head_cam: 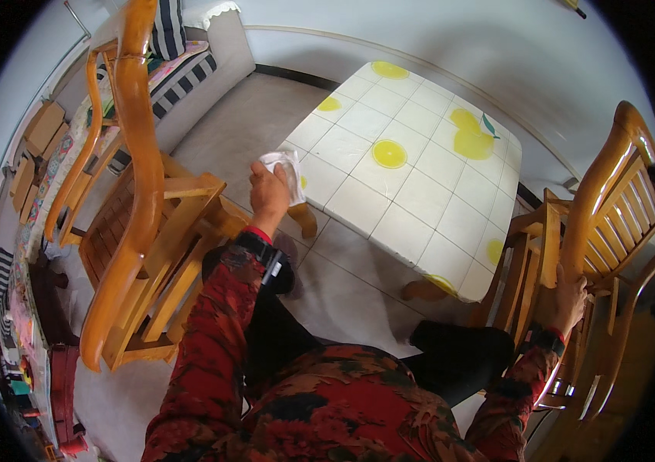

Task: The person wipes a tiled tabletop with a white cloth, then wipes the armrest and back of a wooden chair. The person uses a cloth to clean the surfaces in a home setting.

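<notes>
My left hand (pixel 270 193) is closed around a folded white cloth (pixel 291 173), held by the near left corner of a table with a white tile-pattern cover (pixel 356 199) printed with yellow lemons. At the right, my right hand (pixel 571 300) grips the back post of a wooden chair (pixel 578 231); its fingers wrap partly out of sight around the wood. Another wooden chair (pixel 143 231) stands on the left, close to my left forearm.
A grey sofa (pixel 220 58) with striped cushions stands against the wall at the upper left. Cardboard boxes (pixel 43 130) lie along the left side. A dark red wooden piece of furniture (pixel 63 381) is at the lower left. Grey tiled floor (pixel 339 277) shows between my legs and the table.
</notes>
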### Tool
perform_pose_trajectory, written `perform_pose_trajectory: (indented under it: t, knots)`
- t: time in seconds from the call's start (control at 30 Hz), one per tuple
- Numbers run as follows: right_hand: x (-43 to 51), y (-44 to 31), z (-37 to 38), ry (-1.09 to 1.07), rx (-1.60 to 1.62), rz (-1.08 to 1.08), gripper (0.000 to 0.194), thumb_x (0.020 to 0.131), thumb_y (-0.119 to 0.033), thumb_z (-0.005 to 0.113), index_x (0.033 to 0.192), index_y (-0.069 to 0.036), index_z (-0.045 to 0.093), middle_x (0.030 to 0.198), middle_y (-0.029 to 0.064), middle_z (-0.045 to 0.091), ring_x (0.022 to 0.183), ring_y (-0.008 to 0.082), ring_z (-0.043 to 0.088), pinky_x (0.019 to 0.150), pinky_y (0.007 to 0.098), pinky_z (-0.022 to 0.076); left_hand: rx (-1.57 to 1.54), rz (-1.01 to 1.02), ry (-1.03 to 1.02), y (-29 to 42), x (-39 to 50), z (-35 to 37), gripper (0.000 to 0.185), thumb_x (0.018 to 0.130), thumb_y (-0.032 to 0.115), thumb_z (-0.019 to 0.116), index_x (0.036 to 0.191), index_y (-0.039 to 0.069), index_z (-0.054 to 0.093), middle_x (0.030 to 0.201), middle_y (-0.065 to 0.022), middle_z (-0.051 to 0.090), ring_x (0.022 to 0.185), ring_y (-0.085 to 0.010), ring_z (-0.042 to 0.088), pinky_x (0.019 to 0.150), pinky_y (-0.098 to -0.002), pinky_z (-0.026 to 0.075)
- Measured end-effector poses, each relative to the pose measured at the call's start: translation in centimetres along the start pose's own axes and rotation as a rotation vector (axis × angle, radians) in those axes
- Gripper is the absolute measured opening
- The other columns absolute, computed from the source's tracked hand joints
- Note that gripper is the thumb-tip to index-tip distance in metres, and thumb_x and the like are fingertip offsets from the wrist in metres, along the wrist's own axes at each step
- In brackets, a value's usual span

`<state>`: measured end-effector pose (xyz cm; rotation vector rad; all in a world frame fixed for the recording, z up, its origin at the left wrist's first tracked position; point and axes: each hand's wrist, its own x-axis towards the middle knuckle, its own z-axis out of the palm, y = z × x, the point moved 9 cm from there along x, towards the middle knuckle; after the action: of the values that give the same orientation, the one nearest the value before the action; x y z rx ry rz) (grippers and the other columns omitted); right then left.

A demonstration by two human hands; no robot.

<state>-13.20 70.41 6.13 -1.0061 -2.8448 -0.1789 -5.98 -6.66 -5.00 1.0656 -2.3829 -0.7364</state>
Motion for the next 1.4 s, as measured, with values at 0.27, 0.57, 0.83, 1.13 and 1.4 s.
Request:
perform_pose_trajectory:
  t: [0.27,0.57,0.83,1.13,1.4]
  knots:
    - [0.5,0.3,0.4,0.004,0.020,-0.005,0.108,0.077,-0.088,0.042,0.152,-0.011,0.031,0.142,0.0222,0.048,0.124,0.0388,0.055,0.099,0.0506,0.0479,-0.327,0.034,0.042,2.7,-9.1,5.4,0.066,0.101,0.041,0.046,0.124,-0.017,0.024,0.114,-0.0458,0.051,0.107,-0.0545,0.056,0.092,-0.0502,0.047]
    - [-0.7,-0.2,-0.5,0.032,0.063,-0.023,0.102,0.080,-0.084,0.047,0.149,-0.009,0.036,0.139,0.0230,0.051,0.120,0.0413,0.057,0.096,0.0502,0.0496,-0.298,-0.069,-0.633,9.9,-21.3,9.8,0.064,0.105,0.034,0.038,0.139,-0.018,0.024,0.126,-0.0367,0.053,0.095,-0.0425,0.063,0.075,-0.0426,0.050]
    - [-2.7,-0.6,-2.5,0.144,0.122,-0.051,0.090,0.080,-0.076,0.056,0.136,-0.007,0.047,0.127,0.0233,0.057,0.111,0.0425,0.061,0.089,0.0504,0.0514,-0.612,0.058,-1.044,13.4,-29.2,16.0,0.040,0.105,0.041,0.038,0.133,0.013,0.046,0.113,-0.0186,0.061,0.097,-0.0288,0.063,0.071,-0.0422,0.053]
    - [-2.8,-0.4,-3.0,0.156,0.203,-0.035,0.081,0.080,-0.069,0.063,0.132,-0.009,0.049,0.124,0.0211,0.059,0.114,0.0412,0.059,0.093,0.0508,0.0469,-0.854,0.002,-1.730,24.1,-36.5,7.5,0.048,0.097,0.036,0.065,0.130,0.002,0.055,0.119,-0.0089,0.063,0.103,-0.0177,0.063,0.090,-0.0326,0.053]
    - [-3.0,-0.6,-3.3,0.172,0.174,-0.027,0.080,0.080,-0.069,0.063,0.130,-0.008,0.050,0.120,0.0200,0.061,0.110,0.0401,0.061,0.091,0.0500,0.0484,0.128,1.107,-0.773,28.8,-18.8,3.0,0.050,0.087,0.039,0.072,0.119,0.006,0.052,0.122,-0.0177,0.058,0.112,-0.0339,0.060,0.093,-0.0426,0.051]
